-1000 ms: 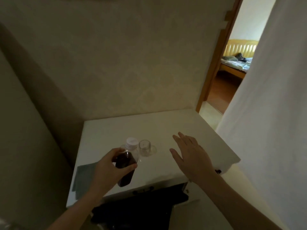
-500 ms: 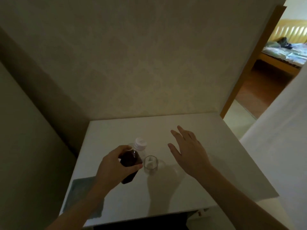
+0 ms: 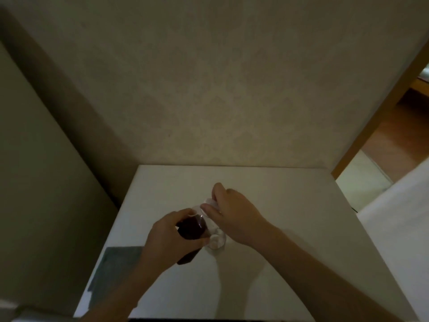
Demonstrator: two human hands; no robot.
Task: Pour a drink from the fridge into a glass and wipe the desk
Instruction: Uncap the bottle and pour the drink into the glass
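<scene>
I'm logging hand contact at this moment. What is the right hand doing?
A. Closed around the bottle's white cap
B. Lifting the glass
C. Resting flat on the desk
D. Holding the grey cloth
A: the right hand has its fingers closed around the white cap of the bottle, which the left hand holds; the glass stands on the desk.

White desk (image 3: pixel 290 228): glass (image 3: pixel 217 240), grey cloth (image 3: pixel 113 266).

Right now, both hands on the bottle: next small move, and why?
Probably twist the cap off with the right hand: its fingers pinch the white cap while the left hand grips the dark bottle, and the glass beside it looks empty.
</scene>
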